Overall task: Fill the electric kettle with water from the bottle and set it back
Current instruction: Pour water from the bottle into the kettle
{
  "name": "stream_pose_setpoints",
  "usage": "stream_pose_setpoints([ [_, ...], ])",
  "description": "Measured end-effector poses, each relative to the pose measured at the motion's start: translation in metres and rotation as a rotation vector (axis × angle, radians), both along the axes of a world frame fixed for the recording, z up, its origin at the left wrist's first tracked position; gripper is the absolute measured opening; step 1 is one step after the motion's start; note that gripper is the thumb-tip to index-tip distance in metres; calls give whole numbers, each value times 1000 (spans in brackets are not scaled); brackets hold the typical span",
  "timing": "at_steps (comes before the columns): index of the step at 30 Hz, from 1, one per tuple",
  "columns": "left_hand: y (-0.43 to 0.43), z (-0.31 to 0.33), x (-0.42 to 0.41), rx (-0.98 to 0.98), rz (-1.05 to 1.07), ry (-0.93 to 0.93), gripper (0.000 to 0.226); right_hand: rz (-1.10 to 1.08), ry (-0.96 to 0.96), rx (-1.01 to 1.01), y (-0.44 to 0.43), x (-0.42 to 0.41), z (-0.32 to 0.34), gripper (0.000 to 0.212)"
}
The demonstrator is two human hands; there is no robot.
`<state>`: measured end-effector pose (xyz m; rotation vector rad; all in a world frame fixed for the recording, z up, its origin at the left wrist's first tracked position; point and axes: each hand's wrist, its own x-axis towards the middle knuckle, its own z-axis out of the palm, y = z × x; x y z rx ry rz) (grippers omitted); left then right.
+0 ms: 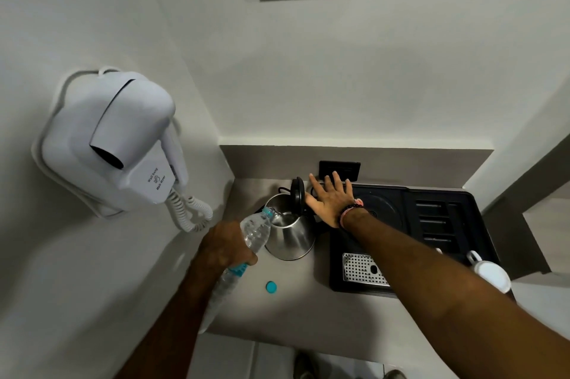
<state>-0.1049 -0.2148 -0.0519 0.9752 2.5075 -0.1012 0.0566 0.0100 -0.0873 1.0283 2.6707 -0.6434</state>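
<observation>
A steel electric kettle (290, 238) stands on the grey counter (293, 307), its black lid (298, 196) flipped up. My left hand (226, 244) grips a clear plastic water bottle (251, 235) with a blue label, tilted so its mouth is over the kettle's opening, and water runs in. My right hand (331, 198) is flat with fingers spread, resting just right of the raised lid. The bottle's blue cap (271, 287) lies on the counter in front of the kettle.
A black tray (447, 215) with a round kettle base (381, 209), a perforated drip grate (364, 269) and a white cup (490, 275) sits to the right. A black wall socket (339, 169) is behind it. A white wall-mounted hair dryer (114, 144) hangs on the left.
</observation>
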Motion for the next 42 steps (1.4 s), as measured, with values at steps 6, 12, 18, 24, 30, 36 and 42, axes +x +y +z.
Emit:
stream_pose_setpoints([
  [6,-2,4,3,-20,39,7,68,1,11,-4,1,0,-2,90],
  [12,-4,2,2,-25,29,13,72,-1,18,-8,0,0,-1,91],
  [18,-6,1,2,-27,34,6,72,0,15,-10,0,0,0,89],
  [24,-5,3,4,-15,29,15,72,-6,12,-10,0,0,-1,87],
  [30,-6,1,3,-11,41,15,73,-4,5,-11,1,-1,-3,85],
  [36,-6,-2,2,-4,18,9,74,-5,10,-23,1,0,-3,88],
  [42,-8,-4,2,40,13,5,72,-4,7,-8,0,-1,-3,85],
])
